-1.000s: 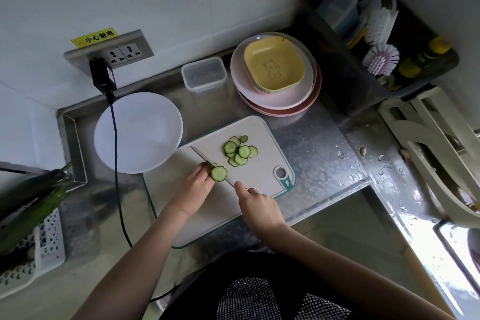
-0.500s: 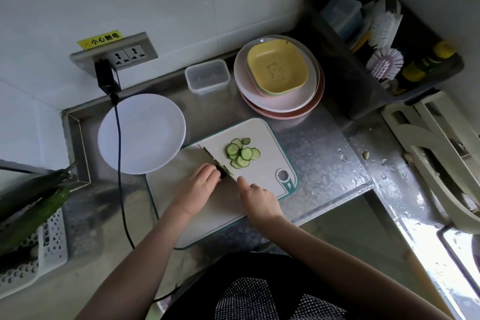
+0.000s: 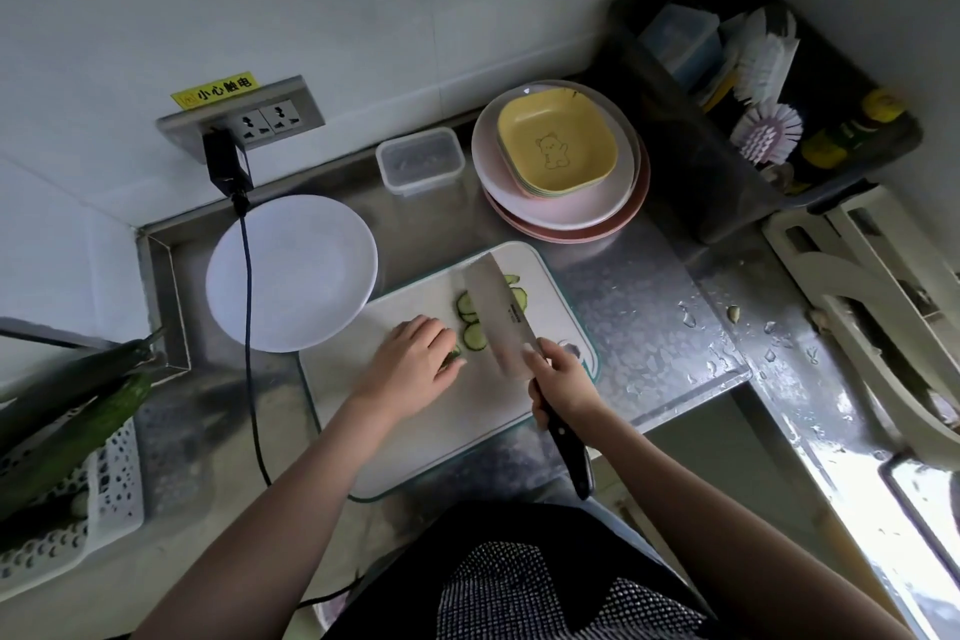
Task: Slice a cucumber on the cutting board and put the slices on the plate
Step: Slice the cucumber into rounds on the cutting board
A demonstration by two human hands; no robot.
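A white cutting board [image 3: 405,437] lies on the steel counter. Several cucumber slices [image 3: 474,335] lie on its far half. My left hand [image 3: 410,364] rests on the board with its fingers curled over a short cucumber end [image 3: 453,356], mostly hidden. My right hand [image 3: 563,385] grips the black handle of a cleaver [image 3: 498,312]. Its broad blade is tilted flat side up over the slices and covers part of them. The white plate [image 3: 311,276] stands just left of the board with nothing on it.
A black cable [image 3: 248,327] runs from the wall socket [image 3: 260,117] across the plate's left side. Behind the board are a clear container [image 3: 420,160] and stacked plates with yellow bowls [image 3: 558,140]. Whole cucumbers [image 3: 78,431] lie in a white basket at left. A dark bin of brushes [image 3: 769,120] sits at right.
The cleaver stood edge-down, cutting beside my left fingers; now its blade has tipped flat and shifted right over the slices. The cucumber piece under my left hand has become shorter.
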